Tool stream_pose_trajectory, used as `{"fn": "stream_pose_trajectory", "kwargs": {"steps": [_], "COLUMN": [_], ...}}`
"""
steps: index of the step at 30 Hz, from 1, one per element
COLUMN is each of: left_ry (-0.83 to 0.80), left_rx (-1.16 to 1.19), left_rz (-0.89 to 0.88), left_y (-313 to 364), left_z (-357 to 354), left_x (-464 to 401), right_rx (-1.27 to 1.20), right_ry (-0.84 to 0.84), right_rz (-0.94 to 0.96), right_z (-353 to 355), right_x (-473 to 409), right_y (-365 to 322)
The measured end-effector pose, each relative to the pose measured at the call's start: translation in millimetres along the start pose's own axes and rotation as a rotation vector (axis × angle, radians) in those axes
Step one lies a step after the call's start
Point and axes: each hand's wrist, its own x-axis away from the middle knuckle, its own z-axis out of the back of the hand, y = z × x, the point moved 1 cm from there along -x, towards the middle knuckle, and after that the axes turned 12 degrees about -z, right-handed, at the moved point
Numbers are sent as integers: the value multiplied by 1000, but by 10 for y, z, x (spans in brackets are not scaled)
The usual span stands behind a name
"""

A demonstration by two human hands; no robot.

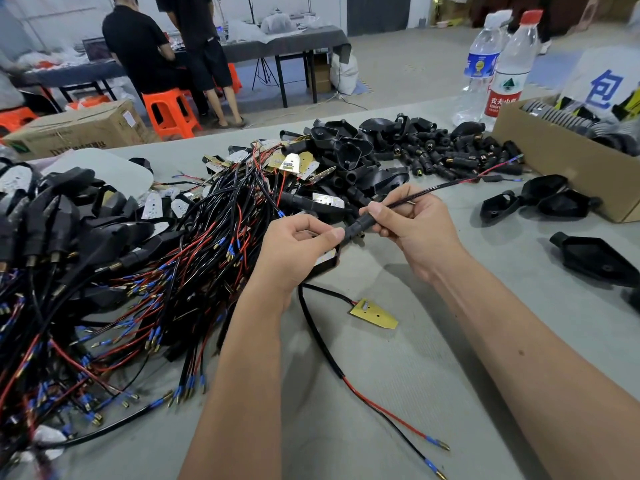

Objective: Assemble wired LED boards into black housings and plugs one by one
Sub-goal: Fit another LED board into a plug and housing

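Hands mid-table: left hand (298, 251) pinches the black housing (327, 263), right hand (412, 230) grips the plug (362, 223) and its cable (426, 192). Risk: cable snagging the wire pile (156, 271) beyond and dragging finished units. Loose LED board (374, 313) lies nearest.

wire pile (145, 271) left, box (554, 161) right

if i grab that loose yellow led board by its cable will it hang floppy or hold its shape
Probably floppy: the cable already lies in loose curves on the table. The yellow LED board looks thin and flat, so likely light, and it would dangle and swing.
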Motion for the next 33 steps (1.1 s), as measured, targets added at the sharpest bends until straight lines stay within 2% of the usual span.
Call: {"fn": "stream_pose_trajectory", "kwargs": {"steps": [5, 11, 16, 21, 30, 33], "left_ry": [10, 44, -2, 15, -7, -7], "left_rx": [-46, -44, -19, -14, -1, 50], "left_rz": [-50, -49, -15, -56, 1, 104], "left_y": [-28, -5, -5, -9, -32, -31], "left_z": [-61, -146, -167, -154, -137, -112], "left_x": [3, 3, -8, -2, -1, -2], "right_rx": [93, 59, 34, -3, -30, -97], "right_ry": [-5, 1, -11, -28, 73, 125], "right_rz": [68, 21, -25, -80, -78, -66], "right_z": [-58, -57, -81, -86, 3, 24], "right_x": [40, 41, 38, 20, -55, -83], "right_y": [22, 27, 53, 77, 75, 74]}}
